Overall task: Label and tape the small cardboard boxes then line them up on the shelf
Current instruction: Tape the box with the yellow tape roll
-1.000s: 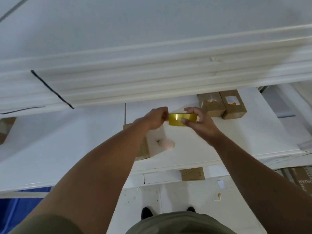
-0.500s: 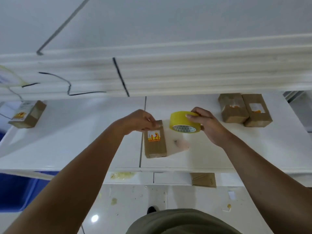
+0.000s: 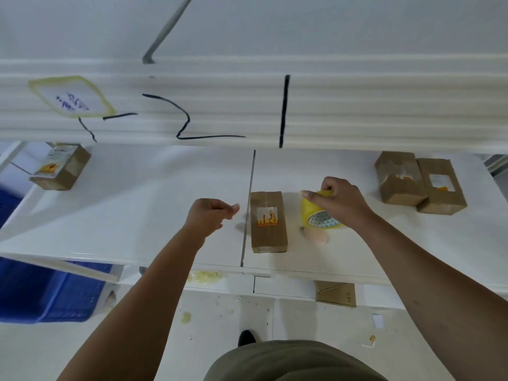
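beside the labelled box (image 3: pixel 268 221), right hand (image 3: pixel 343 204) grips tape roll (image 3: pixel 307 213).

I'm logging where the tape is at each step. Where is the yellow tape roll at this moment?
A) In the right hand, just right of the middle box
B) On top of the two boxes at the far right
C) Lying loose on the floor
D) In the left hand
A: the right hand grips the yellow tape roll from above, just right of the labelled middle box on the shelf.
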